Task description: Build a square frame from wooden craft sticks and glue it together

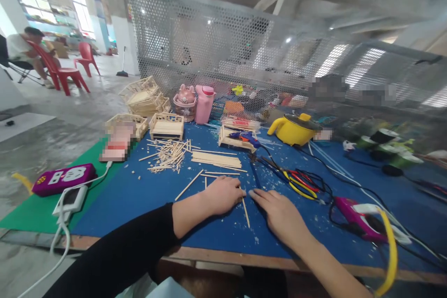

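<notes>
My left hand (223, 194) rests low over the blue mat, its fingers bent together at one end of a thin wooden stick (246, 214). That stick slants toward the table's front edge. To its right lies my right hand (279, 212), fingers stretched toward my left fingertips, with a small gap between the hands. Nothing shows in its grasp. More thin sticks (188, 185) lie on the mat around my left hand. Beyond are a row of flat wooden strips (216, 159) and a heap of short sticks (169, 154). What lies beneath my left palm is hidden.
Small wooden beds (166, 126) stand at the back left. A blue glue gun (246, 138) rests on another bed frame. Cables (303, 181), a yellow pot (293, 130) and a purple device (361, 219) occupy the right. A pink jug (204, 104) stands before the perforated screen (209, 37).
</notes>
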`<state>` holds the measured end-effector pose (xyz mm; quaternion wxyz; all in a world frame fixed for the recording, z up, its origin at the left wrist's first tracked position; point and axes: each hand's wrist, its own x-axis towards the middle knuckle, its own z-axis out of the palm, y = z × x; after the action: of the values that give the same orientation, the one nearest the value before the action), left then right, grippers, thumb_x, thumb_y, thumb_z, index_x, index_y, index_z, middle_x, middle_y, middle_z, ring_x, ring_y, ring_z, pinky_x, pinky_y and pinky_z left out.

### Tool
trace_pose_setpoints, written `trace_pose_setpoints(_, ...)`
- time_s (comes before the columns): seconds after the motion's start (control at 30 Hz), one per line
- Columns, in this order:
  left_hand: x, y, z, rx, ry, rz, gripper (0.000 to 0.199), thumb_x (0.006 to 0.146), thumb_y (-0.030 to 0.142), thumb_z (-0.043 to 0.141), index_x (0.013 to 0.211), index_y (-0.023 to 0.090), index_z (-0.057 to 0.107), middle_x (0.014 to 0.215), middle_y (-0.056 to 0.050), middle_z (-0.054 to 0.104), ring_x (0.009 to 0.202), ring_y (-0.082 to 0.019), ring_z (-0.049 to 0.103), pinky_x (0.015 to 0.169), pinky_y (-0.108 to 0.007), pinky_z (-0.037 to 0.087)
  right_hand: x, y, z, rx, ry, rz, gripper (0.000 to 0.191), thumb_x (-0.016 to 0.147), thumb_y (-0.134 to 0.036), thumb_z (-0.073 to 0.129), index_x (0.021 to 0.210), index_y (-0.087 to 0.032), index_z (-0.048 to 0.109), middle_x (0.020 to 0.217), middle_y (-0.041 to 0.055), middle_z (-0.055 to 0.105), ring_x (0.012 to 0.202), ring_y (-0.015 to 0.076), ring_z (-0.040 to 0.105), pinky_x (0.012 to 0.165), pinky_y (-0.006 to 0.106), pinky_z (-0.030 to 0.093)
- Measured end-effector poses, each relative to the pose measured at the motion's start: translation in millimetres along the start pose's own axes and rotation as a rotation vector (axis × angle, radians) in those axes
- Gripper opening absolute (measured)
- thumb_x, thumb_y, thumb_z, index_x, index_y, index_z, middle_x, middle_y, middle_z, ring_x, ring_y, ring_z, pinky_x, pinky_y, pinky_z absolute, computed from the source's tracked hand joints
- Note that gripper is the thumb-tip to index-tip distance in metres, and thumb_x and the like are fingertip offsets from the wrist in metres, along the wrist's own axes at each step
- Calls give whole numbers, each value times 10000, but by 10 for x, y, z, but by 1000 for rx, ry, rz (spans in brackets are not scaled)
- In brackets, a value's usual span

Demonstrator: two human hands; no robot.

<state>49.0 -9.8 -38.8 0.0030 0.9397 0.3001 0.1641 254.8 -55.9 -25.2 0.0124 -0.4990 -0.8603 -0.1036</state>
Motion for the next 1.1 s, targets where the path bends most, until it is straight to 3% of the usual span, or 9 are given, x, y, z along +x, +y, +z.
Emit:
trace_pose_setpoints(0.17, 0, -1, -23, -58, 16, 3, 261, 898, 264, 398, 954, 198, 645, 1016, -71, 626, 962, -197, 578, 900, -371, 404, 57, 1, 14, 16, 122, -33, 569, 710, 5, 337, 1178, -166, 611, 1179, 89, 628, 1029, 232, 586, 912, 409, 457)
trace_pose_setpoints(0.3, -68, -74, -169, -132, 61, -9, 235, 881, 270, 437, 984, 210, 639, 1002, -40, 644, 952, -171, 579, 883, -303, 414, 76, -5, 14, 64, 93, -8, 520, 704, -11, 343, 1084, -172, 660, 1091, 84, 674, 965, 233, 629, 861, 402, 488)
trace_pose_setpoints(0.43, -253, -300, -380, -142, 75, -318, 229, 864, 280, 454, 952, 197, 648, 916, -51, 664, 878, -185, 599, 786, -286, 453, 84, 39, -88, 176, 133, 173, 389, 808, -123, 373, 1099, -194, 620, 1086, 66, 670, 979, 216, 622, 812, 336, 490)
trace_pose_setpoints(0.57, -404, -497, -481, -89, 61, -635, 205, 832, 253, 475, 902, 196, 659, 897, -63, 672, 856, -201, 606, 764, -294, 452, 301, 149, -214, 250, -11, 234, 247, 874, -320, 397, 867, -221, 624, 796, 41, 690, 728, 208, 628, 613, 288, 436)
trace_pose_setpoints(0.7, -436, -468, -477, -143, 11, -655, 228, 840, 276, 451, 891, 210, 663, 910, -47, 683, 859, -186, 609, 765, -274, 447, 696, 367, -266, 323, -165, 137, 288, 766, -111, 449, 966, -237, 614, 805, 27, 672, 713, 169, 599, 600, 236, 372)
trace_pose_setpoints(0.77, -429, -414, -472, -164, 19, -660, 230, 841, 280, 445, 906, 214, 655, 936, -47, 680, 870, -183, 608, 763, -268, 444, 867, 444, -277, 368, -155, 134, 441, 678, -25, 438, 1024, -247, 597, 863, 16, 669, 730, 152, 590, 611, 219, 364)
trace_pose_setpoints(0.83, -425, -376, -479, -170, 34, -688, 209, 835, 286, 451, 888, 211, 638, 929, -47, 676, 851, -179, 610, 744, -264, 441, 971, 462, -273, 399, -71, 146, 381, 658, -29, 420, 923, -220, 616, 824, 16, 665, 725, 151, 580, 628, 222, 362)
trace_pose_setpoints(0.97, -459, -367, -531, -134, 33, -783, 213, 827, 380, 460, 835, 210, 589, 792, -33, 666, 727, -180, 606, 637, -263, 417, 961, 408, -189, 499, -12, 96, 232, 673, -79, 372, 653, -188, 575, 656, 15, 617, 657, 149, 544, 626, 235, 356)
trace_pose_setpoints(1.1, -519, -343, -563, -112, -34, -833, 282, 832, 453, 437, 796, 209, 573, 680, -31, 638, 643, -176, 588, 571, -255, 367, 851, 400, -101, 607, -143, 18, 222, 681, -102, 387, 697, -188, 591, 668, 5, 604, 640, 137, 521, 614, 233, 358)
